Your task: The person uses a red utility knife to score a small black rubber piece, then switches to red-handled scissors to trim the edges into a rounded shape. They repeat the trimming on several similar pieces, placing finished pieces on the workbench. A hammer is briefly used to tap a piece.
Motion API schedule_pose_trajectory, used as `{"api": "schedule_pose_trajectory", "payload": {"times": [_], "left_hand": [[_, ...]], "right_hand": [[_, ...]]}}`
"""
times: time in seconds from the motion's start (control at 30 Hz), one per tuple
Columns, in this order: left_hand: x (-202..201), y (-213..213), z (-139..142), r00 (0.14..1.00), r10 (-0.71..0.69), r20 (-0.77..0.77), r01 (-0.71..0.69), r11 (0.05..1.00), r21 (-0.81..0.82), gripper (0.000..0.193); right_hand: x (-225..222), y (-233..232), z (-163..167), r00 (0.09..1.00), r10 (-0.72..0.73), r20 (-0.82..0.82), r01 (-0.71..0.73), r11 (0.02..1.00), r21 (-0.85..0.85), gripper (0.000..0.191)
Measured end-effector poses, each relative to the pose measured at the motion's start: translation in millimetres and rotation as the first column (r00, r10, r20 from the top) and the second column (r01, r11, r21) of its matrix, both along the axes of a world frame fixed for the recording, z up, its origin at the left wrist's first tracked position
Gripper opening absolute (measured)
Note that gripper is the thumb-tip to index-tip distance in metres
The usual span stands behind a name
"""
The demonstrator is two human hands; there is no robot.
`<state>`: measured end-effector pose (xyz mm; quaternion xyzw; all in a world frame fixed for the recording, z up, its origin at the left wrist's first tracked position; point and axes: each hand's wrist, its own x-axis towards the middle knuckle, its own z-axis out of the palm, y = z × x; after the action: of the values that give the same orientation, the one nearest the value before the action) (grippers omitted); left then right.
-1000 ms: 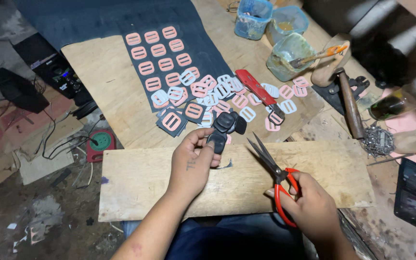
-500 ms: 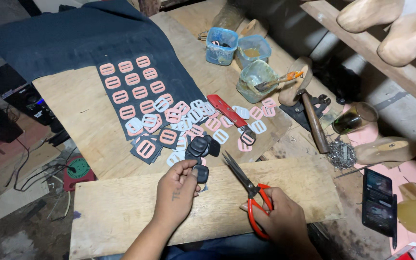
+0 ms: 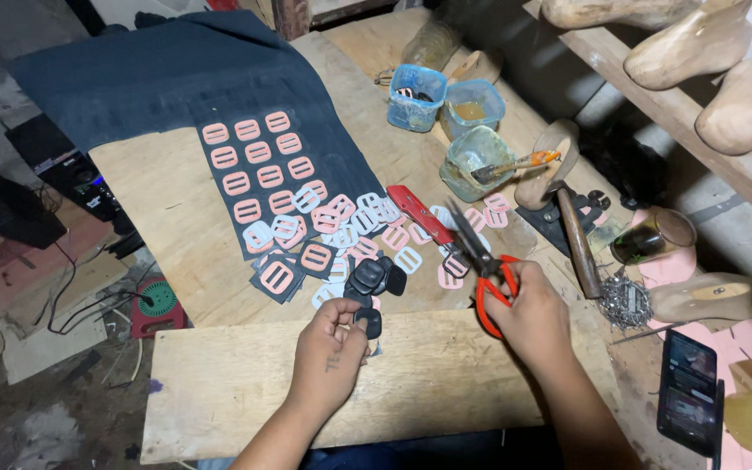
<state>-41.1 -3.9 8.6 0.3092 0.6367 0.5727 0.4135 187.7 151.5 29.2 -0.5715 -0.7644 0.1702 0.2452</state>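
My left hand (image 3: 331, 352) pinches a small black cut piece (image 3: 369, 320) at the far edge of a pale wooden board (image 3: 237, 383). My right hand (image 3: 534, 315) grips red-handled scissors (image 3: 483, 261), blades pointing up and left over the bench. Just beyond my left hand lie two more black pieces (image 3: 374, 278). Several pink and white buckle-shaped pieces (image 3: 341, 228) are scattered in front. More pink ones (image 3: 257, 163) sit in rows on a dark fabric sheet (image 3: 176, 74).
A red utility knife (image 3: 421, 213) lies among the pieces. Glue pots (image 3: 473, 161) with a brush, a hammer (image 3: 578, 239), a pile of nails (image 3: 627, 300), a phone (image 3: 689, 392) and wooden shoe lasts (image 3: 715, 52) crowd the right side. Cables and a speaker (image 3: 63, 170) lie left.
My right hand lifted the scissors from the board up and right, toward the knife. My left hand stayed holding the black piece. The view tilted up, showing more bench.
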Motion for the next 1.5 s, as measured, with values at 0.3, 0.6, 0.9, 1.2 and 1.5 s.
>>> {"api": "schedule_pose_trajectory", "payload": {"times": [0.3, 0.6, 0.9, 1.2, 1.5], "left_hand": [[5.1, 0.6, 5.8, 1.0, 0.012, 0.017, -0.011, 0.999, -0.048, 0.028], [-16.0, 35.9, 14.8, 0.94, 0.051, -0.337, 0.015, 0.981, 0.192, 0.038], [9.0, 21.5, 15.7, 0.997, -0.031, 0.067, 0.023, 0.992, 0.121, 0.032], [20.2, -1.9, 16.3, 0.882, -0.218, 0.418, 0.177, 0.975, 0.135, 0.038], [23.9, -9.8, 22.2, 0.865, -0.192, 0.463, 0.134, 0.979, 0.156, 0.022]], "right_hand": [[-40.3, 17.1, -17.9, 0.969, 0.247, 0.029, -0.248, 0.954, 0.169, 0.038], [-39.6, 21.7, -11.8, 0.861, 0.402, 0.311, -0.48, 0.845, 0.235, 0.036], [-34.1, -10.1, -3.5, 0.824, -0.021, -0.566, -0.122, 0.969, -0.213, 0.034], [-31.2, -72.0, 7.1, 0.548, -0.249, -0.798, -0.454, 0.713, -0.535, 0.032], [-41.6, -88.0, 3.1, 0.537, -0.219, -0.814, -0.481, 0.713, -0.51, 0.037]]}}
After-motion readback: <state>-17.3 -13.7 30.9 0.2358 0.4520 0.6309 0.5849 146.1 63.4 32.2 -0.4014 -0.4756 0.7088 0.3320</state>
